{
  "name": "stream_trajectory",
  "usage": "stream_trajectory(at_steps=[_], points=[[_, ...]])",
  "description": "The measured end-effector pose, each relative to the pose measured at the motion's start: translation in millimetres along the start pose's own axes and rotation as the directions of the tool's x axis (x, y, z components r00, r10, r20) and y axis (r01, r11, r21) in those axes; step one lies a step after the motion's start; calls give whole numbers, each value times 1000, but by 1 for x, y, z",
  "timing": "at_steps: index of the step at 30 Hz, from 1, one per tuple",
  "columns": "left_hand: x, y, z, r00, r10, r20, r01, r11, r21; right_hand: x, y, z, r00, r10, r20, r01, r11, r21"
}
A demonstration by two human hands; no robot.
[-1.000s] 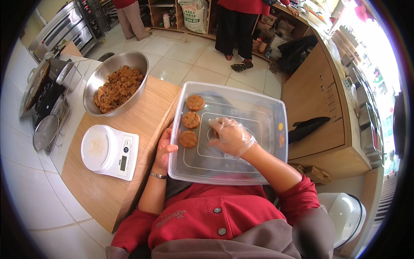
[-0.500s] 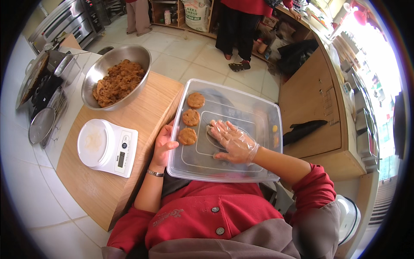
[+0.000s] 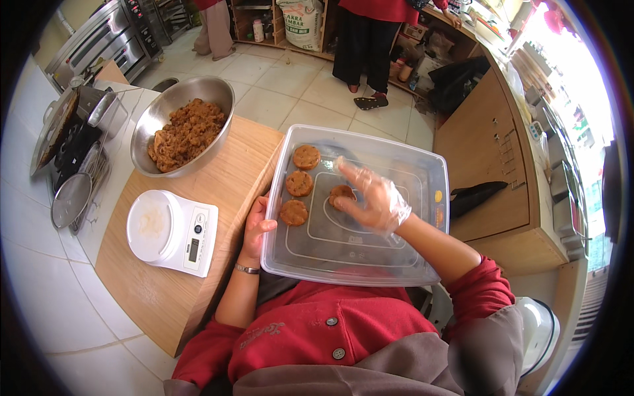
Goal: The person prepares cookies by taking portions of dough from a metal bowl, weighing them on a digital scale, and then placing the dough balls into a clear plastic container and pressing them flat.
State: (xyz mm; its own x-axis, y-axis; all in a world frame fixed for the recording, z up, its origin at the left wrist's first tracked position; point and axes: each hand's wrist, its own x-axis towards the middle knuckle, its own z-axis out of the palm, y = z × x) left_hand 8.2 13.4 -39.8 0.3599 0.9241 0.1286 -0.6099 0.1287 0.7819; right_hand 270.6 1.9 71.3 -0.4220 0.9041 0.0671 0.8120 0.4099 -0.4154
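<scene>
My left hand (image 3: pixel 256 226), bare, grips the left rim of a clear plastic lid (image 3: pixel 310 261) with its thumb on top. The lid lies in front of my body. Three flattened brown dough patties (image 3: pixel 294 212) sit in a column along its left side. My right hand (image 3: pixel 373 198), in a clear plastic glove, is over the lid with fingers stretched out and thumb apart. Just below the thumb lies another brown patty (image 3: pixel 339 193), partly covered by the hand. Whether the thumb touches it is hard to tell.
A steel bowl (image 3: pixel 223 129) of brown dough stands on the wooden table (image 3: pixel 148 284) at left, with a white kitchen scale (image 3: pixel 191 241) nearer me. Sieves (image 3: pixel 71 200) and pans are at far left. A wooden cabinet (image 3: pixel 485 171) is at right; two people stand beyond.
My right hand has risen from lying flat on the lid and tilted, so the patty beneath now shows. My left hand keeps its hold on the rim. The whole view has shifted slightly.
</scene>
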Motion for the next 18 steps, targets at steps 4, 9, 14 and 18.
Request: stream_trajectory(at_steps=[4, 9, 14, 18], points=[[2, -1, 2, 1000, -17, -22, 17, 1000, -7, 14, -14, -4, 963, 248, 103, -239, 966, -98], [3, -2, 1, 1000, -10, -16, 11, 999, 38, 16, -3, 28, 975, 214, 55, -214, 977, -5], [1, -2, 2, 999, 15, -41, -13, 999, 34, 16, -27, 25, 958, 284, 46, -281, 958, -61], [2, -3, 1, 1000, -3, -25, 4, 1000, 17, 17, -9, 34, 986, 165, 29, -162, 982, -93]])
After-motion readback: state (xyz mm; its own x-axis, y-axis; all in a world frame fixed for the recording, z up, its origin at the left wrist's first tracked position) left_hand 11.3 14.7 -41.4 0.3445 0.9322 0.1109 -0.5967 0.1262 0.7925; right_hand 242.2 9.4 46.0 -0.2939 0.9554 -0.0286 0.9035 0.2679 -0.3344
